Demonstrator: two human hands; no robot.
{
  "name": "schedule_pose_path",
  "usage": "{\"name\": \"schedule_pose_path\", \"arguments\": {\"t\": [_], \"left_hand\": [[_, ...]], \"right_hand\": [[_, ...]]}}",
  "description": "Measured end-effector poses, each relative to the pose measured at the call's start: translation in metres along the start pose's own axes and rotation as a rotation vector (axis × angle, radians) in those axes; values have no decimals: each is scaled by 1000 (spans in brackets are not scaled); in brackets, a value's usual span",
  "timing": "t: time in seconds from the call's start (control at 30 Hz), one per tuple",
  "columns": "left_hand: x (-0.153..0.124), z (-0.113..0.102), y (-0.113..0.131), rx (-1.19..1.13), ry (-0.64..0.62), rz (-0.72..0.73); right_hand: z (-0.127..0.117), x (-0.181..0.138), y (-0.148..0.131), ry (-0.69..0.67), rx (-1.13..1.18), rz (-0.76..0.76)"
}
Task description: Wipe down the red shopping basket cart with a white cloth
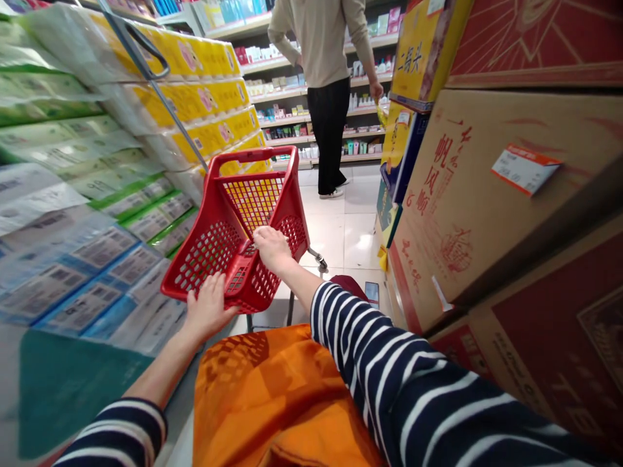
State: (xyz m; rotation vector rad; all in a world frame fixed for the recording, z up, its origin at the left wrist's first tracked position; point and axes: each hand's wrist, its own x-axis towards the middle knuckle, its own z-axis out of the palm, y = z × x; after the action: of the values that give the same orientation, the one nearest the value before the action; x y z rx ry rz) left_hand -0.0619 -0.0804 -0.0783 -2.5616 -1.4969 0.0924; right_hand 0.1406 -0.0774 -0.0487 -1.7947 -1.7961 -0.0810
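A red plastic shopping cart basket with perforated walls stands tilted in front of me on a wheeled frame. My left hand lies against its near left rim, fingers stretched over the edge and thumb spread apart. Farther in and to the right, my right hand is closed over a part of the basket, with its fingers bent. The exact part under those fingers is hidden. Inside the basket I see only red plastic. An orange cloth covers my front below the cart.
Yellow packs and green packs are stacked on the left. Cardboard boxes line the right side. Ahead, a person in a beige top stands on the tiled floor before stocked shelves. A caster wheel shows beside the basket.
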Motion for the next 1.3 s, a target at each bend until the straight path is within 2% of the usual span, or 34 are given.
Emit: {"name": "schedule_pose_path", "arguments": {"t": [0.13,0.23,0.33,0.47,0.57,0.7,0.77,0.93,1.1,1.3], "left_hand": [[-1,9,-10,-5,4,-55],[5,7,-4,-19,-7,-69],[11,1,9,-23,-28,-85],[17,-4,27,-40,-32,-34],[18,-3,32,-66,15,20],[9,3,24,-49,67,-102],[6,5,22,-19,65,-107],[13,4,35,45,46,-67],[22,-2,38,98,-5,-46],[18,0,30,117,-10,-73]], "right_hand": [[0,-6,-18,-44,-73,-46],[1,-18,-36,-108,-78,-122],[-1,-27,-44,-105,-64,-107],[-8,-23,-33,-138,-36,10],[-12,-15,-17,-153,-41,102],[-15,-10,5,-120,-58,191],[-15,-11,15,-90,-68,218],[-12,-29,31,26,-38,187],[2,-62,27,177,95,85],[11,-74,6,81,81,-3]]}}
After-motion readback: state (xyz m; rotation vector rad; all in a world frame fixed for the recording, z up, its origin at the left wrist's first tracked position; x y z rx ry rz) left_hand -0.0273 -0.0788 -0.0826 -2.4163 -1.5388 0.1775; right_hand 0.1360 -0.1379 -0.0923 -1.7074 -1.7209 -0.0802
